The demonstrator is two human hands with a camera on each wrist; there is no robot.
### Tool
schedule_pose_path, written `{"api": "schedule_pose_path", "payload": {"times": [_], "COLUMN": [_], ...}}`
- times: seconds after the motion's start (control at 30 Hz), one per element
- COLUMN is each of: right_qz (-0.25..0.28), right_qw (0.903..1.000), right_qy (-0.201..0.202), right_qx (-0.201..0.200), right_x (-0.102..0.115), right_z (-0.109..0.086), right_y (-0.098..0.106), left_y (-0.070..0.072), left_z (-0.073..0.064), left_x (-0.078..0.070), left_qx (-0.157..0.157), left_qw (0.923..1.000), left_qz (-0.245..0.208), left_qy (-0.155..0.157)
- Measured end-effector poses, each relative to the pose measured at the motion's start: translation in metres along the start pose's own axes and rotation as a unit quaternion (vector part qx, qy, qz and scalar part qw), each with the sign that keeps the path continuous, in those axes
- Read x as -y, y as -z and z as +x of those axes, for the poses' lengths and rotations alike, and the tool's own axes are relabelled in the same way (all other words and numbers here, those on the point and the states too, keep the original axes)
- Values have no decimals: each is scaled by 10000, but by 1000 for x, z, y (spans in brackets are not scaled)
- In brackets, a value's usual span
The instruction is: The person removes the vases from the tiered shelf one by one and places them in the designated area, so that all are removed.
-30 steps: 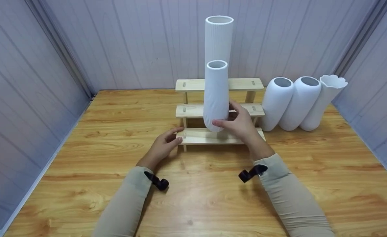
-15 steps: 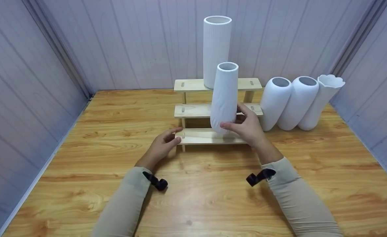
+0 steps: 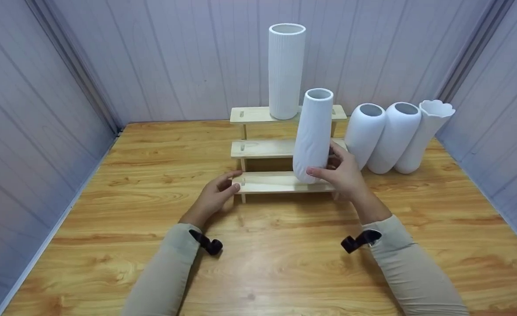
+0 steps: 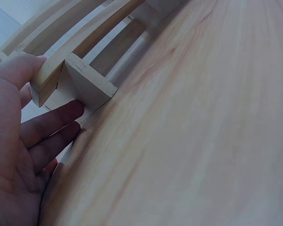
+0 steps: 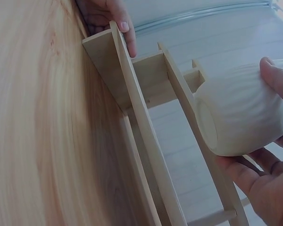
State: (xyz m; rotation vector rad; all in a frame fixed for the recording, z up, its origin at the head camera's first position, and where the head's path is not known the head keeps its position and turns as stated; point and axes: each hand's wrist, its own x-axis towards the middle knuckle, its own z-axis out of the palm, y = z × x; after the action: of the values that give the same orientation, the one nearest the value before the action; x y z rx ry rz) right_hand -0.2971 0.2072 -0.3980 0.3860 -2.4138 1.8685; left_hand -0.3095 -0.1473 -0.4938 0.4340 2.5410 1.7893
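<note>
My right hand (image 3: pixel 344 177) holds a tall white vase (image 3: pixel 314 131) low on its body, thumb in front and fingers behind. The vase has a wavy relief and a narrower mouth. In the right wrist view its round base (image 5: pixel 206 123) shows, raised off the boards. At the left end of a three-step wooden stand (image 3: pixel 262 149), my left hand (image 3: pixel 216 193) grips the lowest board (image 4: pixel 61 61) between thumb and fingers. Other fingers lie beside the stand's leg (image 4: pixel 85 82) in the left wrist view. A ribbed white vase (image 3: pixel 285 72) stands upright on the top step.
Right of the stand, two smooth white vases (image 3: pixel 366 131) (image 3: pixel 394 136) and one with a scalloped rim (image 3: pixel 425 136) stand side by side on the wood-grain table (image 3: pixel 258 272). Panelled walls (image 3: pixel 175 57) close off the back and both sides.
My right hand has carried the wavy vase to the right and slightly down, away from in front of the ribbed vase. My left hand keeps its place at the stand's left end.
</note>
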Motion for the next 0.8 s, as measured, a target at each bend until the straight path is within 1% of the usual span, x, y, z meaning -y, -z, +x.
{"api": "schedule_pose_path", "payload": {"times": [0.2,0.6,0.8], "right_qz": [-75,-255,-245], "right_qw": [9999,9994,9994], "right_qy": [114,-102,-15], "right_qx": [-78,-186,-261], "right_x": [-4,-14,-20], "right_z": [-7,-17,-21], "right_y": [11,33,43], "left_y": [0,1,1], "left_z": [0,-2,0], "left_x": [1,0,2], "left_qx": [-29,81,49], "left_qw": [9999,9999,10000], "left_qz": [9,-72,-40], "left_qy": [138,58,13]}}
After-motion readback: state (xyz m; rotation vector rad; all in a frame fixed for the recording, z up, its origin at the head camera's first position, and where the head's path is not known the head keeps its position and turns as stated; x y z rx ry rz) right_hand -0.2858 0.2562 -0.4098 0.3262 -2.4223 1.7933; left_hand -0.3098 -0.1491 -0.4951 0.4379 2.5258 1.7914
